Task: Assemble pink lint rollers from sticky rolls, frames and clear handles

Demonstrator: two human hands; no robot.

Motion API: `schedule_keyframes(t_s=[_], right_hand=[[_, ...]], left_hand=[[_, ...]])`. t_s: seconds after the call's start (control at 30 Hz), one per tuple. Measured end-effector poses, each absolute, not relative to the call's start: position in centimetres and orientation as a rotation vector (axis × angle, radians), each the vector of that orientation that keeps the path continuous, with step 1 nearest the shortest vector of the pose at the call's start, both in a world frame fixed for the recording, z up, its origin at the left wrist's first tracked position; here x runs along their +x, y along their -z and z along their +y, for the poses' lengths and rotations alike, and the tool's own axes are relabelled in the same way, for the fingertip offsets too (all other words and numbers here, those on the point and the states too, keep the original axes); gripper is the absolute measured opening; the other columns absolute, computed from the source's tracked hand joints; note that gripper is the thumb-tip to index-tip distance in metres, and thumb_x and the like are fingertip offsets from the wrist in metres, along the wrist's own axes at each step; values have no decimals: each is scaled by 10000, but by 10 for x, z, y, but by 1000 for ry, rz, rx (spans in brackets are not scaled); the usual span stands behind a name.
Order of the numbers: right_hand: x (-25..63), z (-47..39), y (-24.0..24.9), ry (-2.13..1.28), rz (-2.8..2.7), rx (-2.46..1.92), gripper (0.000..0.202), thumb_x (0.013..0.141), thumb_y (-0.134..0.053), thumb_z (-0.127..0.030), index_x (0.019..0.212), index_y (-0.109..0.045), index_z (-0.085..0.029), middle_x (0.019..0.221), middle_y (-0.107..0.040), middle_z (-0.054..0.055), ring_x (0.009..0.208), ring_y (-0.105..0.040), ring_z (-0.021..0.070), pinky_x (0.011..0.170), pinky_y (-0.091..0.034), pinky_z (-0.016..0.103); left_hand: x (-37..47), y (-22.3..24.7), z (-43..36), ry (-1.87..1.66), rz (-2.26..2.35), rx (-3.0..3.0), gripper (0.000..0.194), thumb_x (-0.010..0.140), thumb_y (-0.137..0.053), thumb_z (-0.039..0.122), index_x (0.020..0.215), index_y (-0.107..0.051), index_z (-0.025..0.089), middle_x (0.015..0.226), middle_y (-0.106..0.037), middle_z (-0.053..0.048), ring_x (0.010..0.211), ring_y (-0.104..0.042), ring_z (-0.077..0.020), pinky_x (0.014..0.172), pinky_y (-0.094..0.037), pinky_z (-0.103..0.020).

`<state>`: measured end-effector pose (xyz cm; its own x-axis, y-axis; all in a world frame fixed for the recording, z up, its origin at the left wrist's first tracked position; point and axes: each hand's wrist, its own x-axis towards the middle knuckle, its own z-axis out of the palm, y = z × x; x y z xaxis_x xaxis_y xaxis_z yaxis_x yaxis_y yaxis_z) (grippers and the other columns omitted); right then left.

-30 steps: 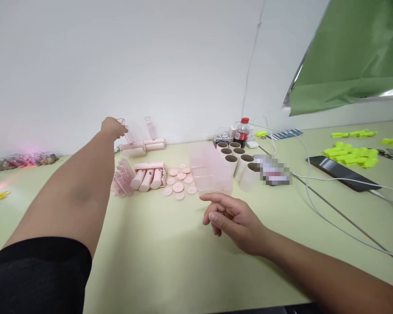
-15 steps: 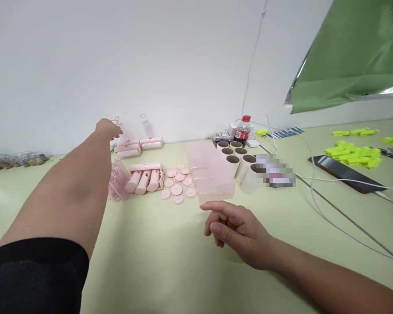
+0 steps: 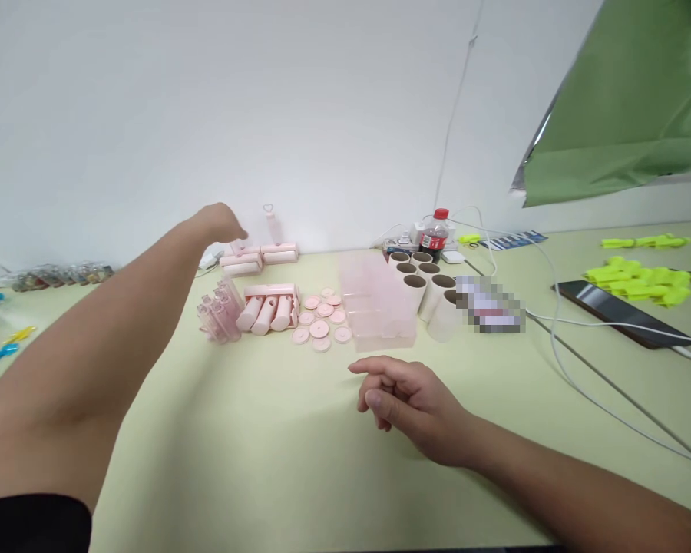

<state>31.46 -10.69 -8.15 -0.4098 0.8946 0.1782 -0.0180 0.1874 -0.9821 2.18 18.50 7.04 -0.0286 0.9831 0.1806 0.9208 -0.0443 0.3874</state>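
Observation:
My left hand (image 3: 223,223) is stretched far forward over the back left of the table, right at a standing pink T-shaped piece (image 3: 240,247). That piece's upper part is hidden behind the hand, and most of the fingers are out of sight. Beside it stands a similar pink piece with a heart-shaped loop (image 3: 272,227) on top. My right hand (image 3: 408,403) hovers over the near table with nothing in it, fingers loosely bent and apart. Ahead of it lie pink discs (image 3: 319,329), clear pink cases (image 3: 377,299) and pink handle-like parts (image 3: 268,313).
Clear pink tubes (image 3: 219,315) stand at the left. Cardboard-cored white rolls (image 3: 439,296), a cola bottle (image 3: 434,236) and a power strip (image 3: 400,244) are right of centre. Farther right are a phone (image 3: 616,311), white cables and yellow pieces (image 3: 639,280). Green sheeting (image 3: 622,100) hangs above.
My left hand has shifted slightly right and now covers the heart-shaped loop of the left standing piece. The view has swung a little to the left. My right hand has hardly moved.

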Motion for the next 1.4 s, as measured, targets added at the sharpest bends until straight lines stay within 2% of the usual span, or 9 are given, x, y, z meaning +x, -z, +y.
schedule_keyframes(t_s=[0.13, 0.33, 0.5, 0.67, 0.8, 0.93, 1.17, 1.3, 1.4], right_hand=[[313, -103, 82, -1330, -1627, -893, 335, 891, -601, -374, 1149, -606, -160, 805, -647, 41, 589, -565, 100, 542, -513, 245], [311, -95, 87, -1318, -1632, -964, 352, 849, -636, -373, 1122, -637, -149, 775, -644, 37, 574, -553, 105, 520, -493, 243], [309, -91, 92, -1290, -1728, -975, 311, 859, -615, -322, 1110, -655, -144, 764, -641, 30, 568, -535, 90, 536, -473, 229], [309, -88, 97, -1241, -1822, -930, 293, 864, -616, -336, 1088, -672, -156, 751, -630, 25, 613, -547, 109, 547, -455, 228], [311, -85, 100, -1197, -1837, -934, 272, 879, -599, -331, 1072, -677, -158, 756, -637, 28, 625, -555, 117, 558, -452, 235], [312, -88, 98, -1166, -1849, -920, 274, 891, -588, -320, 1103, -669, -167, 783, -648, 33, 657, -566, 125, 589, -470, 247], [314, -90, 80, -1114, -1501, -923, 346, 864, -620, -370, 1148, -600, -174, 800, -594, 12, 588, -545, 104, 523, -486, 249], [320, -86, 73, -901, -1255, -854, 485, 814, -695, -425, 1222, -506, -244, 1022, -591, 45, 655, -556, 121, 497, -492, 256], [323, -86, 74, -789, -1273, -811, 492, 793, -736, -392, 1213, -514, -264, 1114, -578, 55, 818, -583, 165, 652, -535, 308]], left_hand=[[72, -65, 124, -586, 1788, 2292, 174, 683, -728, 274, 850, -750, 227, 939, -743, -84, 882, -659, -284, 774, -505, -382], [150, -37, 60, -614, 1180, 2564, 203, 812, -622, 254, 950, -768, 218, 956, -746, -54, 855, -665, -205, 815, -506, -327], [227, -17, 34, -589, 814, 2859, 203, 844, -585, 240, 907, -776, 213, 965, -706, -72, 864, -641, -209, 787, -486, -328], [283, -5, 24, -340, 650, 3096, 224, 817, -607, 231, 972, -765, 199, 1017, -646, -119, 975, -606, -267, 770, -462, -353], [297, 5, 28, -185, 608, 3157, 146, 761, -622, 163, 821, -756, 167, 988, -649, -141, 909, -613, -282, 689, -439, -362], [286, -3, 27, -316, 588, 2928, 111, 768, -618, 159, 735, -724, 166, 833, -679, -89, 776, -606, -225, 609, -408, -331], [202, -45, -3, -935, 617, 1964, 140, 723, -731, 312, 775, -703, 185, 693, -624, -8, 623, -530, -115, 582, -400, -269], [157, -9, -22, -953, 677, 1428, 292, 630, -811, 409, 763, -655, 201, 557, -492, 42, 494, -428, -82, 483, -338, -238], [145, 35, -35, -829, 697, 1238, 352, 623, -822, 455, 739, -618, 193, 558, -464, 46, 482, -410, -73, 469, -299, -222]])
